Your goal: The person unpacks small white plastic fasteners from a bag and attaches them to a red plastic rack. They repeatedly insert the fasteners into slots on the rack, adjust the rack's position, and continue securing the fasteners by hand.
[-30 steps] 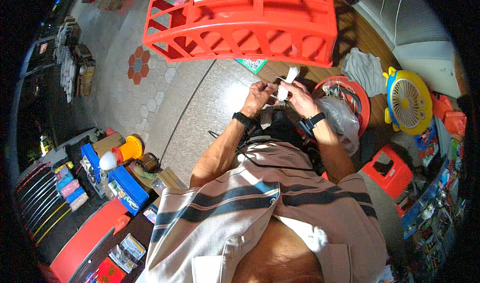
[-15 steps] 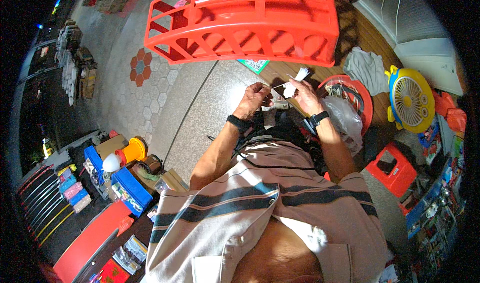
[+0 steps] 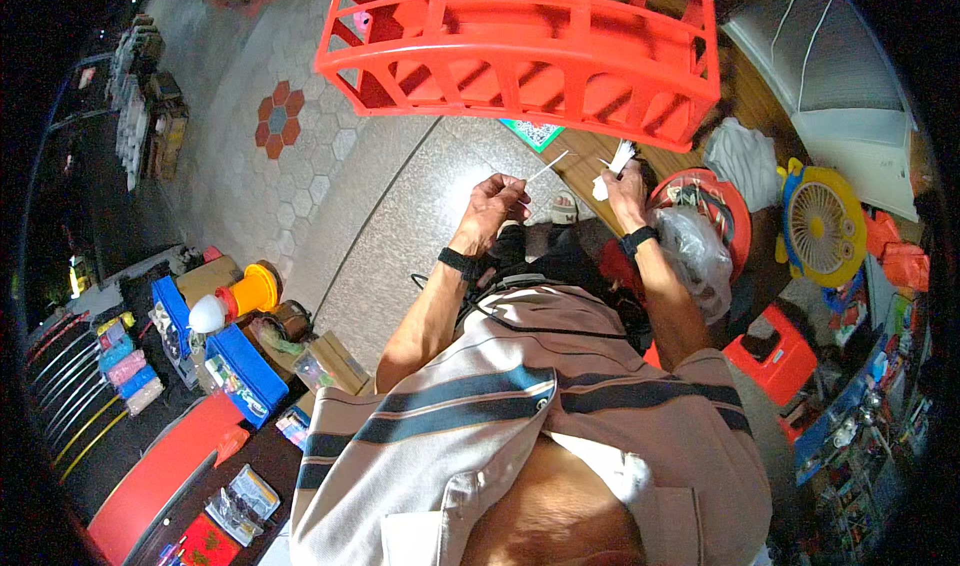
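Between the fingertips of my left hand, closed in a pinch, is a thin white strip that points up and to the right. My right hand is closed around a small bundle of white strips, whose ends fan out above the fingers. The two hands are apart, with the thin strip reaching into the space between them. Just beyond them stands a red plastic rack with open slots, its near edge over a green printed card.
Right of my right hand are a red basin, a clear plastic bag, a grey cloth and a yellow-blue fan. A red stool stands at lower right. Blue bins and a yellow-orange spool lie left.
My hands have moved apart, and the thin strip now stands clear of the bundle in my left hand. The view has shifted, so the red rack appears further right.
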The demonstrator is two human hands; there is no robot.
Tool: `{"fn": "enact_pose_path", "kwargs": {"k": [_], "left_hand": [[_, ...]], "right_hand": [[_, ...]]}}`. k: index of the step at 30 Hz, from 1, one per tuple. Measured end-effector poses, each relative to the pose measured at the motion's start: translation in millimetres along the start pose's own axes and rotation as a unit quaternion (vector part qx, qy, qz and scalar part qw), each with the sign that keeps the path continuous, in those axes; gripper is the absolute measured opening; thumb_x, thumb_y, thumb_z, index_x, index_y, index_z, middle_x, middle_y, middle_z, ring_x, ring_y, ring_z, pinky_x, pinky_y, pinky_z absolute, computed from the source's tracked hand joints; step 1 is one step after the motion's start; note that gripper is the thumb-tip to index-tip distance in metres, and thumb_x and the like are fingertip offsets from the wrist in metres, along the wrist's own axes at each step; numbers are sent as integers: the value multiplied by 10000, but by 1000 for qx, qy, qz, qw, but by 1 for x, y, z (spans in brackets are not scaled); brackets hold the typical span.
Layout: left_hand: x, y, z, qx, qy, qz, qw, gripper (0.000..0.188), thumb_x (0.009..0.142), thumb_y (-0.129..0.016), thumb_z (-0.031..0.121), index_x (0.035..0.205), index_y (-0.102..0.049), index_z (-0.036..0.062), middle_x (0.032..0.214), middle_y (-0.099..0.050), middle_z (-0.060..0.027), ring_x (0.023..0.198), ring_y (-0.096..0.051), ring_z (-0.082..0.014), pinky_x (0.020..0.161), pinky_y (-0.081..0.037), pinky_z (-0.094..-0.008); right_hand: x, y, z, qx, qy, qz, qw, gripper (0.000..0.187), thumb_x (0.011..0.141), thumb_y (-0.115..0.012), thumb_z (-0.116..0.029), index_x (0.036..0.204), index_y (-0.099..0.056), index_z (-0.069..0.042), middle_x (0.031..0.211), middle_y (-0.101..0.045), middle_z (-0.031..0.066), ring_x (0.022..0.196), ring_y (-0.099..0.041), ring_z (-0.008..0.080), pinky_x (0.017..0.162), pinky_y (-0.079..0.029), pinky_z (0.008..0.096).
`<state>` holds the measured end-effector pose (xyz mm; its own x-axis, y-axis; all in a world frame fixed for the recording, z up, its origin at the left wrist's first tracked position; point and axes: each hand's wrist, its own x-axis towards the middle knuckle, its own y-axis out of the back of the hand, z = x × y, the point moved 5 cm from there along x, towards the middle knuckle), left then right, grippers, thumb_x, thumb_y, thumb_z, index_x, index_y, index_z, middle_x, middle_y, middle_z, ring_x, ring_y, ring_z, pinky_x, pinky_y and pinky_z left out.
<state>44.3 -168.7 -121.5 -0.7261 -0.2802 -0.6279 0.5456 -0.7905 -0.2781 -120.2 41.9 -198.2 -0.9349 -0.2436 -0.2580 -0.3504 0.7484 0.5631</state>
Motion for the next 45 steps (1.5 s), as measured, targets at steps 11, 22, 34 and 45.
{"fn": "enact_pose_path", "kwargs": {"k": [11, 22, 34, 45], "left_hand": [[6, 11, -5, 14, 13, -33, 999, 110, 926, -630, 132, 904, -597, 30, 760, -639, -58, 607, -605, -137, 577, -501, -265], [16, 20, -5, 79, -47, -78, 993, 152, 941, -637, 188, 930, -629, 37, 764, -636, -29, 655, -583, -117, 625, -492, -264], [53, -26, 7, 114, -94, -83, 985, 176, 957, -612, 206, 941, -626, 31, 721, -596, 2, 624, -521, -86, 577, -441, -247], [80, -37, -15, -26, -32, -90, 995, 196, 952, -597, 100, 1100, -632, -24, 792, -648, -57, 681, -591, -135, 638, -495, -251]], "right_hand": [[-47, -10, -94, 208, 25, -131, 969, 364, 937, -621, -318, 1136, -615, -12, 851, -646, 44, 634, -536, 90, 571, -439, 254], [-33, -57, -119, 95, 42, -195, 975, 205, 923, -628, -218, 893, -685, -23, 730, -656, 5, 586, -517, 73, 543, -432, 255], [-15, -41, -92, 265, -62, -186, 944, 220, 944, -635, -272, 913, -651, -55, 758, -625, -19, 612, -491, 44, 556, -399, 217], [11, -39, -57, 466, -222, -181, 837, 275, 907, -694, -320, 1096, -623, -134, 905, -656, -8, 696, -552, 78, 629, -446, 245]]}}
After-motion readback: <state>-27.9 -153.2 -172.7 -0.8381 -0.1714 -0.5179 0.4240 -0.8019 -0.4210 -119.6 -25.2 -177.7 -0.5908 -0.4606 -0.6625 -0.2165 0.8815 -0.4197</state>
